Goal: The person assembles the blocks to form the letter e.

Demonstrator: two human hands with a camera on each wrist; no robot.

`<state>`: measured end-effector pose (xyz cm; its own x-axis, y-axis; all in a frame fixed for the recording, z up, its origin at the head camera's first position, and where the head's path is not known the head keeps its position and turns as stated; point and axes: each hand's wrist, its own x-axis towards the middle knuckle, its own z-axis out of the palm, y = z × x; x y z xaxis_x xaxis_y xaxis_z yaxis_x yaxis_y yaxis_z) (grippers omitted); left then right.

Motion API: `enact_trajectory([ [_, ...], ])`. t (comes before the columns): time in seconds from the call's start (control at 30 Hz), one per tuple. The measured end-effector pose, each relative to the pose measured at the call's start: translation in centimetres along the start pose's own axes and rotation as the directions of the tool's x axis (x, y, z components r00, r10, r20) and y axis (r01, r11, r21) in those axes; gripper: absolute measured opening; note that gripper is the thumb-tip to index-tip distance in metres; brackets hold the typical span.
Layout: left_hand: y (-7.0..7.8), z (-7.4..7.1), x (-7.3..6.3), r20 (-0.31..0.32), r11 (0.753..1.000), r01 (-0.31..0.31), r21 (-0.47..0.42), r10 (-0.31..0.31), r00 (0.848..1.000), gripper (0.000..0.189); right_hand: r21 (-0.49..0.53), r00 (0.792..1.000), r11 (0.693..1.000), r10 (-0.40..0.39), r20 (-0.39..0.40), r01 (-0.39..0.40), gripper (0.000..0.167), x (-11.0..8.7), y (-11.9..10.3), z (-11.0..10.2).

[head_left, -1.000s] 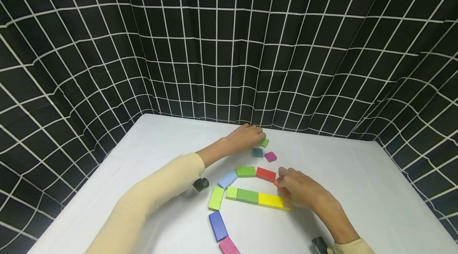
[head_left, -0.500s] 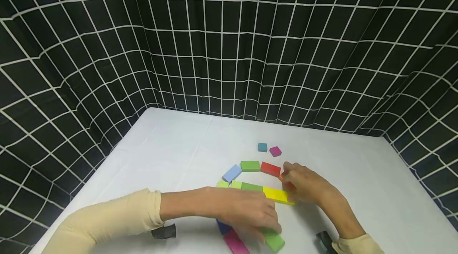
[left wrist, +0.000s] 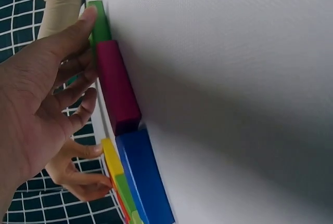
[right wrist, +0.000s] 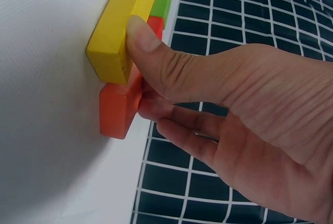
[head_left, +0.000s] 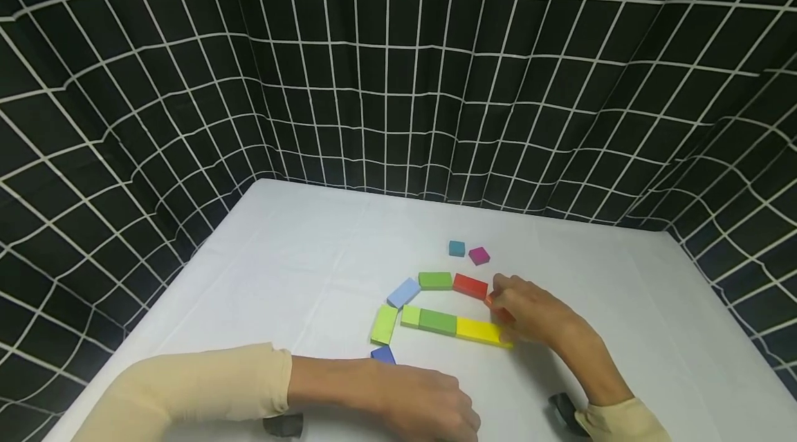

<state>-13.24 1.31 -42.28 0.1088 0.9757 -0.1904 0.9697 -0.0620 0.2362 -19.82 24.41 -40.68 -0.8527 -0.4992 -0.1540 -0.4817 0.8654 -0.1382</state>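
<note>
My left hand [head_left: 429,404] is low in the head view, its fingertips out of frame. In the left wrist view it pinches a green block [left wrist: 102,26], end to end with a magenta block [left wrist: 117,86]. A blue block [left wrist: 143,177] follows in the same row. My right hand [head_left: 537,310] reaches in from the right. Its fingers curl at an orange block [right wrist: 114,109], while the thumb touches the end of a yellow block [right wrist: 112,42]. The orange block continues from a red block [head_left: 470,286] in a curved outline.
Within the curve, a lime block [head_left: 410,316], a green block [head_left: 438,321] and the yellow one form a bar. Light-blue [head_left: 403,292] and lime [head_left: 384,325] blocks make the left side. Teal [head_left: 457,248] and magenta [head_left: 479,256] cubes lie farther back. A black gridded curtain [head_left: 398,82] surrounds the table.
My left hand has taken the green block from the back of the table, carried it toward me and set it against the magenta block. The right hand has stayed put.
</note>
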Motion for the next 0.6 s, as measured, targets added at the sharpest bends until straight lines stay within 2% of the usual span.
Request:
enact_trajectory([
  [0.2,-0.2,0.3,-0.6,-0.007,0.998,0.034,-0.055,-0.034,0.999,0.027,-0.002,1.0,1.0,0.012,0.011,-0.012,0.031,0.1,0.0,-0.1],
  [0.4,-0.2,0.5,-0.8,-0.011,0.998,0.061,-0.019,-0.061,0.998,0.026,-0.004,1.0,1.0,-0.004,0.0,0.004,0.032,0.1,0.1,-0.1],
  [0.6,-0.1,0.9,-1.2,-0.061,0.997,0.074,-0.023,-0.075,0.995,0.021,-0.006,1.0,1.0,-0.005,0.003,0.005,0.033,0.2,0.1,0.0],
])
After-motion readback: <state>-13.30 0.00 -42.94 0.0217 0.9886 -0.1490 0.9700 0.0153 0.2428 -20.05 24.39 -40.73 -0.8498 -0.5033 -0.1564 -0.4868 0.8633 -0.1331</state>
